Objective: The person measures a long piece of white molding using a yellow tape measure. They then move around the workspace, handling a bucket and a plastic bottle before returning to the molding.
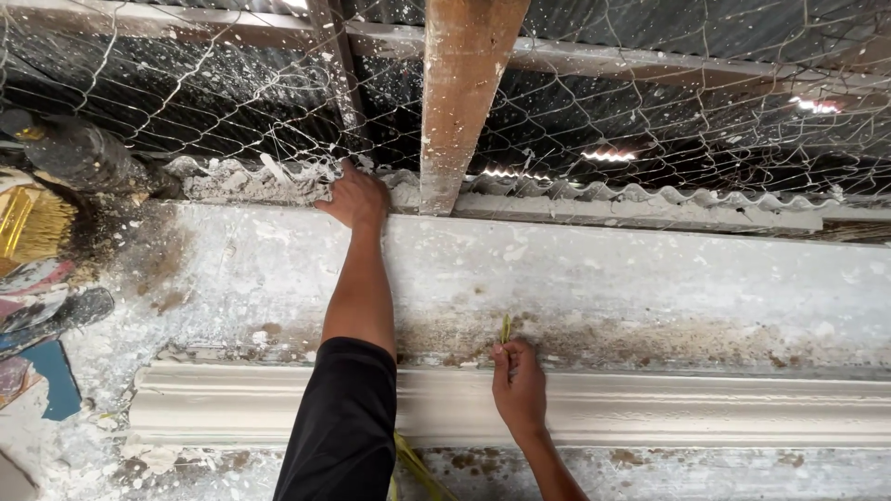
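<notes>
The left hand (pixel 355 197) presses flat on the wall's (pixel 650 278) top edge by the wire mesh (pixel 232 83), seemingly for balance, while the right hand (pixel 518 385) pinches a thin green strip (pixel 506 327) just above the white moulding (pixel 696 408).

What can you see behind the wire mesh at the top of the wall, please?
Behind the wire mesh lies dark corrugated roofing with bright gaps. The wooden beam covers part of it.

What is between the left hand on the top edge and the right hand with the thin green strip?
In the head view, only stained, whitewashed wall lies between the left hand and the right hand pinching the green strip.
</notes>
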